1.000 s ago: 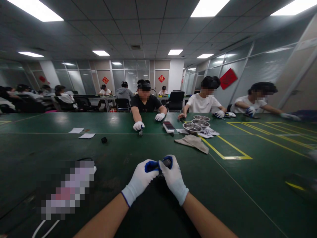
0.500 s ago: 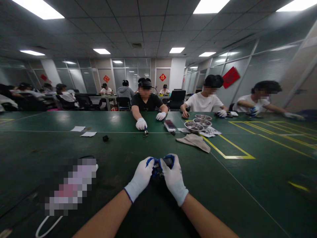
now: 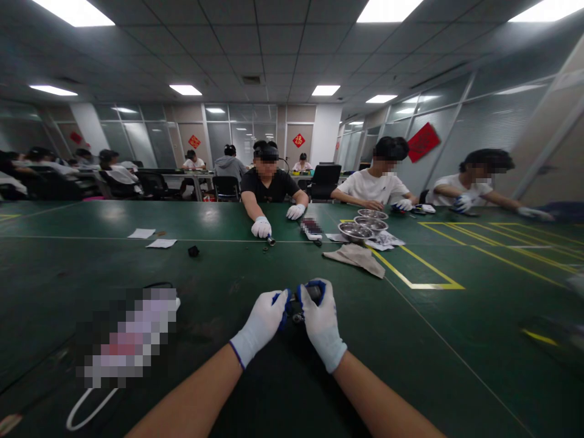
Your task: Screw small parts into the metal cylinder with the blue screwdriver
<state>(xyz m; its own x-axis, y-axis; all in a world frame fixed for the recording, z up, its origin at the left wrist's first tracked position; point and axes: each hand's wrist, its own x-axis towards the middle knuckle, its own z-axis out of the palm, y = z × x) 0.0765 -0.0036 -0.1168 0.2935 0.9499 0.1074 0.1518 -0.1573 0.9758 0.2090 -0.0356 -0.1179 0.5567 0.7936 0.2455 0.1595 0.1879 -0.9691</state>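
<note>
Green surface (image 3: 205, 286), marked with yellow tape lines (image 3: 438, 286). Rear: glass partitions (image 3: 219, 134), white column (image 3: 327, 134), black office chair (image 3: 325, 181). Overhead: tiled ceiling (image 3: 228, 42) with lit rectangular panels (image 3: 326, 90). Red decorations (image 3: 423, 142) mounted along walls.

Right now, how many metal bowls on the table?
3. Near bowl, just beyond the cloth; middle bowl behind it; far bowl at the back of the row. Any nested underneath would be hidden.

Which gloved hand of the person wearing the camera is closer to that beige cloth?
The right hand: it is on the wearer's side of the beige cloth, slightly left. The left hand is farther off, left of the right.
</note>
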